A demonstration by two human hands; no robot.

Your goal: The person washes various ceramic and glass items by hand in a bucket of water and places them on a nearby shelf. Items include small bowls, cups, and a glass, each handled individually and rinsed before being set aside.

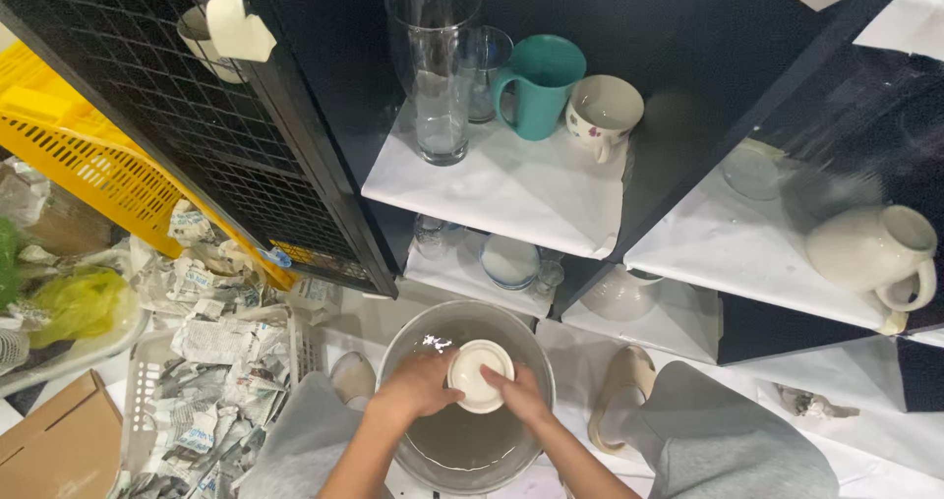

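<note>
Item: small white bowl (481,375), held between my left hand (418,386) and right hand (521,393), both clamped on its rim, above the water in a metal basin (536,361) on the floor between my knees, apparently so any drips fell back in. Basin rim sat just below the black shelf unit (324,86); little headroom there. Shelves above carried a tall glass (438,66), teal mug (541,84), cream jug (873,248). Crumpled newspaper (211,352) crowded my left.
</note>
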